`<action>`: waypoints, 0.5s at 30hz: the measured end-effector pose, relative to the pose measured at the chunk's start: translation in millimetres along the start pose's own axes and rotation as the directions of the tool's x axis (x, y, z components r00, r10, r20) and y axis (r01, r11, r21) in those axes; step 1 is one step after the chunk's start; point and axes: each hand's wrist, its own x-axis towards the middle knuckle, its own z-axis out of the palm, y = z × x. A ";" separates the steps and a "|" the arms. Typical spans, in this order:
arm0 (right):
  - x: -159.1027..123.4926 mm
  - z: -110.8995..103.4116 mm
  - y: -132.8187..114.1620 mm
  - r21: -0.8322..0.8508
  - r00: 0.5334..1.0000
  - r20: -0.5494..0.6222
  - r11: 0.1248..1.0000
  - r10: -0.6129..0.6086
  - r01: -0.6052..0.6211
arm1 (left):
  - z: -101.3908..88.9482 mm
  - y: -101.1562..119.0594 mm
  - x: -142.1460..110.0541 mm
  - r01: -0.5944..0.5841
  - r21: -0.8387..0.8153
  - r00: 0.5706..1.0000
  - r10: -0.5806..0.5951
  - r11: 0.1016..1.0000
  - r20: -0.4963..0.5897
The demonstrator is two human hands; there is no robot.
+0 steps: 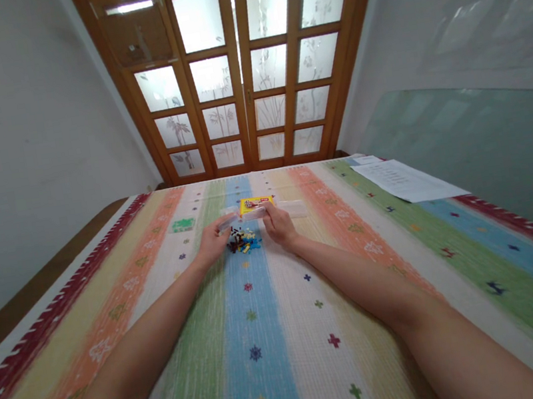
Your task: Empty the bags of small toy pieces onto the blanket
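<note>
My left hand [213, 242] is closed on a small clear plastic container [228, 222], tilted at the far middle of the table. Opposite it, my right hand [279, 226] grips another clear plastic piece [253, 214], perhaps a lid or a second container; its exact shape is too small to tell. Between and just below the hands lies a loose pile of tiny building bricks [243, 241] in black, brown, yellow and blue. Right behind the hands is a yellow printed box or card [255, 202], its lower part hidden by the clear plastic.
A clear box with green pieces [183, 224] lies to the left of my hands. To their right is another clear plastic box [291, 208]. Printed paper sheets [408, 180] rest near the table's right edge. A striped tablecloth [259, 376] covers the table.
</note>
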 end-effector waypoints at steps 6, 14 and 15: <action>0.4 -3.1 -4.2 0.092 1.000 -0.005 0.995 -0.029 0.029 | -5.7 10.3 -2.5 -0.081 0.152 0.995 0.072 0.985 0.064; 0.7 -0.6 -11.9 0.132 0.986 -0.018 0.977 -0.167 0.168 | -0.8 2.4 1.7 0.065 0.029 0.997 -0.064 0.997 -0.036; 0.5 -1.0 -13.2 0.129 0.981 0.001 0.973 -0.194 0.193 | 0.9 1.5 1.2 0.119 -0.053 0.993 -0.120 0.991 -0.007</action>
